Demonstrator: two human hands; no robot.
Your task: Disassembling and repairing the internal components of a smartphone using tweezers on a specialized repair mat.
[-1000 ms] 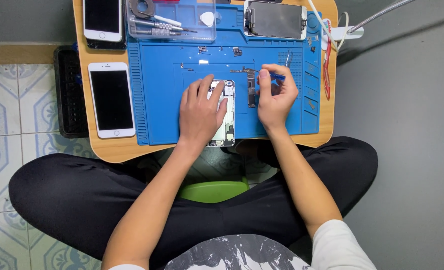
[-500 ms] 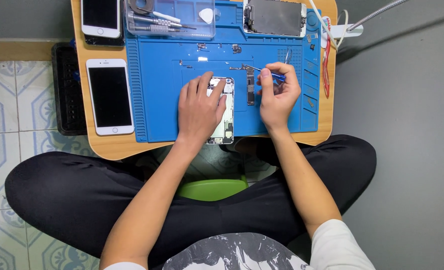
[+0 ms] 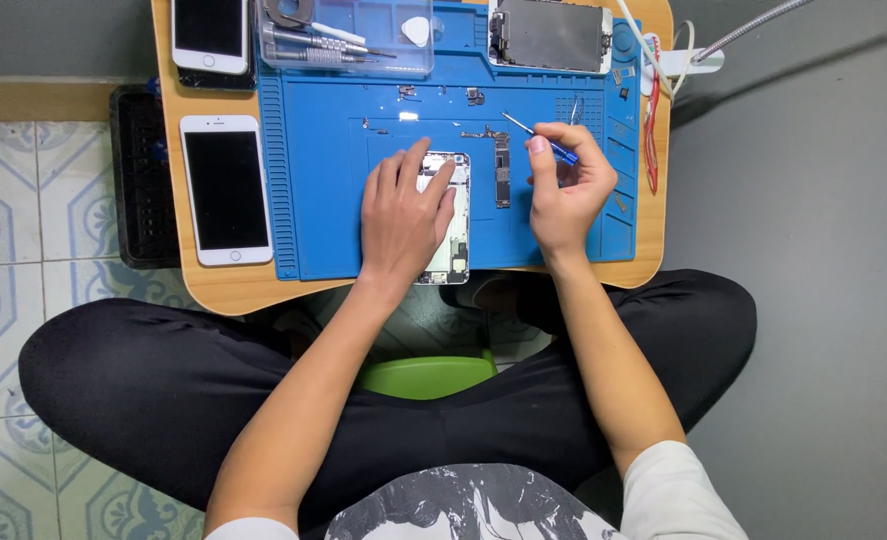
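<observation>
My left hand (image 3: 400, 215) lies flat on an opened phone body (image 3: 449, 245) that rests on a blue work mat (image 3: 323, 190), its fingers spread over the upper part. My right hand (image 3: 566, 188) is shut on a small blue-handled screwdriver (image 3: 541, 139), whose metal tip points up and left above the mat. Between the two hands lies a narrow circuit board (image 3: 502, 170) on the mat. Most of the phone body's top is hidden under my left hand.
A white phone (image 3: 226, 188) lies left of the mat, another phone (image 3: 210, 35) above it. A clear tray with tools (image 3: 343, 40) and a detached screen (image 3: 548, 35) sit at the mat's far edge. Small parts dot the mat. A black tray (image 3: 141, 180) adjoins the wooden table.
My right hand has lifted slightly away from the circuit board, with the screwdriver tip now pointing up and left. My left hand stays on the phone body.
</observation>
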